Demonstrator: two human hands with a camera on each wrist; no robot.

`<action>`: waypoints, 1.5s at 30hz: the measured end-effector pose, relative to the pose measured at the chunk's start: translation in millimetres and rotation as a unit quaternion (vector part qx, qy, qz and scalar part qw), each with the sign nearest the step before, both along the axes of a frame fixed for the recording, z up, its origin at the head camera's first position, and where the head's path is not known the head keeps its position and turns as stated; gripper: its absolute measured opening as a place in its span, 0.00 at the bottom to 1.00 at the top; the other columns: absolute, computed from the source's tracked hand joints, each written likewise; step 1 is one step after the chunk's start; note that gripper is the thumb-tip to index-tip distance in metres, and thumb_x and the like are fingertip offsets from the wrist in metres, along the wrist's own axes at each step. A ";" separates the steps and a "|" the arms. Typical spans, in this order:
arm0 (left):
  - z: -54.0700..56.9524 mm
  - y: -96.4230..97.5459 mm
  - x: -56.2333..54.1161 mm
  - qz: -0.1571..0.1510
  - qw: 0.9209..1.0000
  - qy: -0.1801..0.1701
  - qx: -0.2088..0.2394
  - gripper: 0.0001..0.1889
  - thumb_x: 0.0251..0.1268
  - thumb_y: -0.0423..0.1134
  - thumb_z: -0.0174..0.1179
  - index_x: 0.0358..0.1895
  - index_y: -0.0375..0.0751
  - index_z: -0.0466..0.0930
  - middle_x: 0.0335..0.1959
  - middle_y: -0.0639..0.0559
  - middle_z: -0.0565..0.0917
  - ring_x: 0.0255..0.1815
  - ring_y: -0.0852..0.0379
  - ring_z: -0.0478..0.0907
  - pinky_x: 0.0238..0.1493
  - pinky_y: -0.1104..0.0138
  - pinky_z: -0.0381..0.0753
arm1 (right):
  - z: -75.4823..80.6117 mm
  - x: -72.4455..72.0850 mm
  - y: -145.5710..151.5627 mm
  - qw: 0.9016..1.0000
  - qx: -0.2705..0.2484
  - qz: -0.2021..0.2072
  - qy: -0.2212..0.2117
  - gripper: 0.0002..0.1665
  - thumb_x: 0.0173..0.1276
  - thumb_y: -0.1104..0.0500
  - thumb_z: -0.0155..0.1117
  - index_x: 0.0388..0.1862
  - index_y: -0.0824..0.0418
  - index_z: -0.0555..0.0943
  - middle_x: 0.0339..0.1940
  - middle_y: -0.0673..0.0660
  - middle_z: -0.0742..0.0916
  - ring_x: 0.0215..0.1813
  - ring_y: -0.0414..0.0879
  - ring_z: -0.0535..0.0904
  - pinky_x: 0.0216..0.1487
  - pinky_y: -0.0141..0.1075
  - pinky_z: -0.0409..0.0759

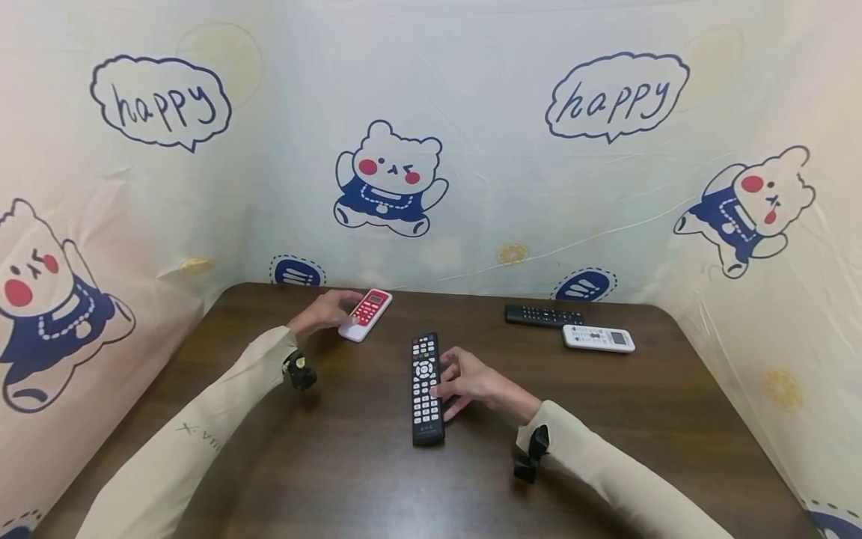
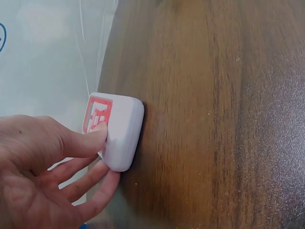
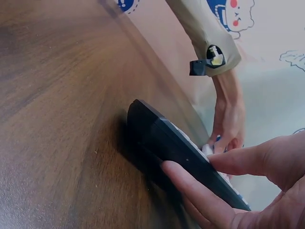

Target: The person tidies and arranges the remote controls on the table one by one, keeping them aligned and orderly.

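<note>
Near the back edge of the table, my left hand (image 1: 328,309) holds a white remote control with a red button face (image 1: 372,303). In the left wrist view its thumb lies on the face of this remote (image 2: 125,126) and the fingers are at its side. My right hand (image 1: 477,380) pinches a long black remote control with white buttons (image 1: 426,412) at the middle of the table. The right wrist view shows the thumb on the button side and fingers against the edge and underside of the black remote (image 3: 159,136), which is tilted over the tabletop.
At the back right lies another black remote control (image 1: 528,314). A white remote control (image 1: 599,339) lies by its right end, touching or slightly overlapping it. A printed cloth (image 1: 491,187) with cartoon bears hangs around the back and sides of the brown wooden table (image 1: 337,464).
</note>
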State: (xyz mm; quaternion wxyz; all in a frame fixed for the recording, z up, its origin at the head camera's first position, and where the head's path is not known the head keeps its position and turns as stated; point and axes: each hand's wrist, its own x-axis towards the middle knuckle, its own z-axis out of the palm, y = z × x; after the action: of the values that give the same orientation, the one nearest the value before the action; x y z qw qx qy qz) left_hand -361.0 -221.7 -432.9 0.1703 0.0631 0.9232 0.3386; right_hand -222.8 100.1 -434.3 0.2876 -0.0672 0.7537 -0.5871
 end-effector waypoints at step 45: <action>8.5 10.1 -4.7 0.006 0.996 -0.085 0.004 0.41 0.70 0.29 0.61 0.84 0.42 0.55 0.70 0.29 0.68 0.64 0.35 0.72 0.66 0.45 0.79 | -2.8 10.0 -5.1 0.994 0.079 0.015 0.069 0.37 0.72 0.71 0.67 0.76 0.72 0.63 0.38 0.63 0.85 0.34 0.53 0.86 0.33 0.46 0.90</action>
State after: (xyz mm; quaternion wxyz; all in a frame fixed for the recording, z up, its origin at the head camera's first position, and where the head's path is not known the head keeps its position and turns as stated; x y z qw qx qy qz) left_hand -365.7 -211.6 -424.4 0.2461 0.0297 0.9045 0.3471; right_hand -212.8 94.9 -437.1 0.2484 -0.0957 0.8147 -0.5152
